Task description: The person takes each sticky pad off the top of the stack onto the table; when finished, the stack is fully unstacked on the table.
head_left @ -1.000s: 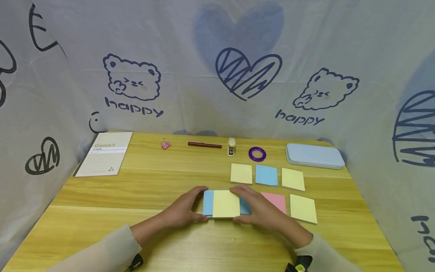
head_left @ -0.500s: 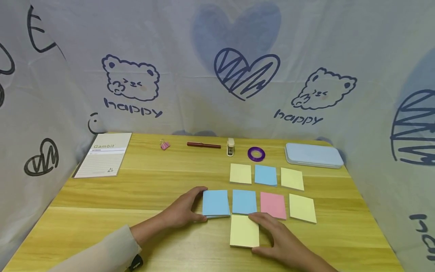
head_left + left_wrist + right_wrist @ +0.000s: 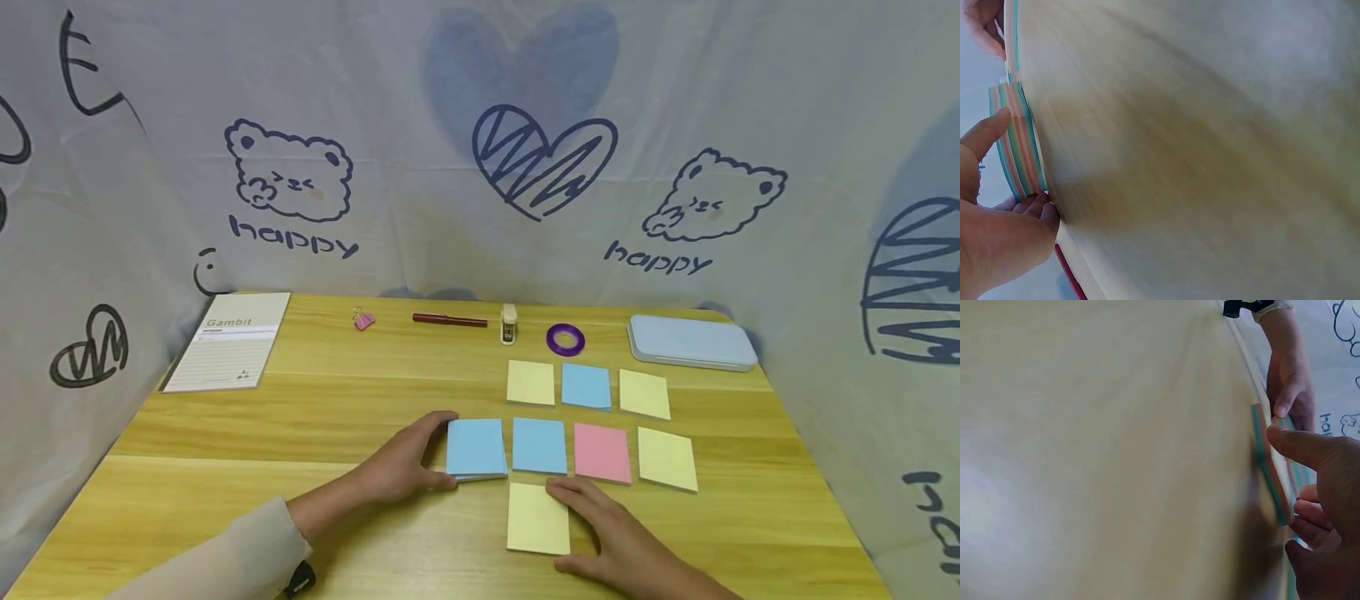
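In the head view my left hand (image 3: 401,462) holds a stack of sticky notes with a blue top (image 3: 476,447), thumb at the near edge and a finger at the far corner. The left wrist view shows that stack's many-coloured side (image 3: 1019,144) between thumb and fingers. Nearer to me, a yellow-topped sticky note pad (image 3: 538,518) is by my right hand (image 3: 618,537). That hand's index finger touches the far right corner, and its thumb lies along the near right corner. Pink and teal layers show on the pad's edge (image 3: 1267,464) in the right wrist view.
Beyond the hands lie a blue pad (image 3: 539,446), a pink pad (image 3: 602,453) and several other pads. At the back are a notebook (image 3: 232,342), binder clip (image 3: 363,319), dark red pen (image 3: 450,320), small white bottle (image 3: 509,325), purple ring (image 3: 566,339) and light blue case (image 3: 692,342).
My right hand has carried the yellow-topped pad off the blue stack, rightward and toward me, uncovering the blue pad behind. My left hand has stayed at the blue-topped stack.
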Demonstrator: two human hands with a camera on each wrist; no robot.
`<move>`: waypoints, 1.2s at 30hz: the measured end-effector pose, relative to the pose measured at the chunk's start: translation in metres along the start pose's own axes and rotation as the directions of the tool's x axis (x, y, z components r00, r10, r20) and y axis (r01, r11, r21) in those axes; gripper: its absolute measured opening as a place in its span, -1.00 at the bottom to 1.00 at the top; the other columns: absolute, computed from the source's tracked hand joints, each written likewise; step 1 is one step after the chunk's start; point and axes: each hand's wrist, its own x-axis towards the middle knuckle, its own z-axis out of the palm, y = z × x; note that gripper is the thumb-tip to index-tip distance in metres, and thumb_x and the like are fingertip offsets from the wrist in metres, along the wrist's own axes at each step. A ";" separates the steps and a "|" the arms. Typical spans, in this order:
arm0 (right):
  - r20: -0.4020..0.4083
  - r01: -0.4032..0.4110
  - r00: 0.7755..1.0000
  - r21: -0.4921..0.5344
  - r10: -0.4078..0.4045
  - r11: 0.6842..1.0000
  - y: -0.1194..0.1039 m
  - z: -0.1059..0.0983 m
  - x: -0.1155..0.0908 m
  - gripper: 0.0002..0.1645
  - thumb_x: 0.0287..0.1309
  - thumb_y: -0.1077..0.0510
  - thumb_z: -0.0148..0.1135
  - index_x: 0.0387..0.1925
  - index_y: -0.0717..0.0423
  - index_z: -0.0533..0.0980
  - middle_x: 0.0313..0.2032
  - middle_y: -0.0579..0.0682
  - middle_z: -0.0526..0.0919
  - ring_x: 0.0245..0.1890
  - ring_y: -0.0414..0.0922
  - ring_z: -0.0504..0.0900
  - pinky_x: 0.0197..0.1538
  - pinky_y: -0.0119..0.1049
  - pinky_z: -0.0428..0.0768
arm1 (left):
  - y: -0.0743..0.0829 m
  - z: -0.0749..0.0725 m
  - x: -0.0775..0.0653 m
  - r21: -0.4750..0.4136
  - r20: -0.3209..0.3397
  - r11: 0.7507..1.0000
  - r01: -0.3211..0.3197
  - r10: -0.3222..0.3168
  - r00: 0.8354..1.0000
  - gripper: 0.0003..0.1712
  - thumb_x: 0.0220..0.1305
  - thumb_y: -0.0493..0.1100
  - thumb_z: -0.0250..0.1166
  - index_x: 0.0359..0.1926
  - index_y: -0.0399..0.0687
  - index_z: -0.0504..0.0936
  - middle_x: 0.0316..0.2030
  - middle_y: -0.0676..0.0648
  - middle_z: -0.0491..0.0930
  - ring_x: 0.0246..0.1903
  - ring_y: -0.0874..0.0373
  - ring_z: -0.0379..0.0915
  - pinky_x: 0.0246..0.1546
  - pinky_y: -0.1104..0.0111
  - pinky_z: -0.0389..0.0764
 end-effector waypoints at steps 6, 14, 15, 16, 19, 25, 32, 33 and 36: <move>0.030 0.014 0.999 0.012 -0.015 1.000 -0.007 -0.020 0.014 -0.03 0.12 -0.19 0.53 0.47 0.05 0.37 0.39 -0.12 0.44 0.33 0.02 0.50 0.30 0.11 0.54 | -0.001 0.000 0.001 0.010 0.001 1.000 -0.006 0.006 1.000 0.03 0.14 -0.14 0.60 0.50 -0.28 0.22 0.43 -0.31 0.34 0.47 -0.22 0.20 0.47 -0.11 0.23; 0.043 0.032 0.998 0.073 -0.035 0.997 -0.003 -0.032 0.064 -0.02 0.11 -0.05 0.56 0.49 0.10 0.34 0.41 -0.05 0.43 0.40 0.05 0.44 0.38 0.10 0.46 | 0.000 0.000 0.001 0.027 0.001 0.999 0.020 -0.020 1.000 0.07 0.11 -0.14 0.61 0.52 -0.26 0.20 0.45 -0.29 0.31 0.49 -0.18 0.17 0.49 -0.06 0.21; 0.049 0.029 0.998 0.081 -0.033 0.996 -0.002 -0.032 0.071 -0.01 0.11 -0.05 0.57 0.49 0.10 0.33 0.41 -0.04 0.43 0.41 0.06 0.43 0.39 0.10 0.46 | 0.000 0.001 0.001 0.030 0.001 0.999 0.022 -0.022 1.000 0.08 0.11 -0.14 0.62 0.52 -0.26 0.19 0.46 -0.28 0.31 0.49 -0.17 0.17 0.49 -0.06 0.21; 0.057 0.025 0.998 0.082 -0.030 0.996 -0.002 -0.031 0.078 0.00 0.12 -0.07 0.56 0.50 0.08 0.32 0.42 -0.03 0.41 0.42 0.06 0.42 0.39 0.10 0.45 | -0.001 0.001 0.001 0.033 -0.001 0.999 0.021 -0.021 1.000 0.09 0.11 -0.14 0.62 0.52 -0.26 0.19 0.46 -0.28 0.31 0.49 -0.18 0.17 0.49 -0.06 0.21; 0.080 0.025 0.996 0.109 -0.034 0.994 -0.003 -0.026 0.097 0.04 0.10 -0.07 0.57 0.52 0.09 0.29 0.46 0.05 0.37 0.46 0.10 0.35 0.43 0.13 0.40 | -0.001 0.002 0.002 0.037 0.000 0.999 0.017 -0.017 1.000 0.09 0.11 -0.14 0.62 0.52 -0.27 0.18 0.45 -0.29 0.31 0.48 -0.20 0.18 0.48 -0.09 0.22; 0.138 0.025 0.989 0.157 -0.047 0.987 -0.008 -0.016 0.122 0.11 0.05 -0.05 0.61 0.54 0.14 0.24 0.50 0.13 0.30 0.50 0.15 0.27 0.46 0.14 0.34 | -0.002 0.002 0.002 0.042 -0.004 0.999 0.001 -0.001 1.000 0.06 0.12 -0.14 0.61 0.51 -0.27 0.19 0.43 -0.29 0.34 0.46 -0.21 0.21 0.47 -0.10 0.25; 0.171 0.026 0.984 0.162 -0.054 0.986 -0.012 -0.008 0.131 0.08 0.04 -0.01 0.63 0.50 0.19 0.28 0.41 0.08 0.41 0.39 0.09 0.43 0.38 0.05 0.48 | -0.001 0.002 0.001 0.041 0.000 0.999 -0.003 0.003 1.000 0.04 0.14 -0.16 0.60 0.50 -0.29 0.20 0.43 -0.29 0.34 0.46 -0.20 0.21 0.46 -0.10 0.25; 0.172 0.030 0.983 0.156 -0.057 0.987 -0.013 -0.007 0.132 0.07 0.05 0.00 0.62 0.49 0.20 0.29 0.39 0.08 0.43 0.37 0.08 0.45 0.36 0.04 0.50 | 0.000 0.002 0.001 0.040 0.001 0.999 -0.004 0.004 1.000 0.04 0.14 -0.16 0.60 0.50 -0.30 0.20 0.43 -0.29 0.34 0.46 -0.20 0.21 0.47 -0.10 0.25; 0.174 0.036 0.983 0.132 -0.059 0.991 -0.013 -0.006 0.133 0.02 0.06 0.01 0.62 0.47 0.19 0.31 0.37 0.06 0.45 0.34 0.05 0.48 0.34 0.00 0.53 | 0.000 0.001 0.001 0.044 0.000 0.999 -0.006 0.006 1.000 0.04 0.15 -0.16 0.59 0.50 -0.30 0.19 0.43 -0.29 0.33 0.46 -0.21 0.21 0.46 -0.11 0.25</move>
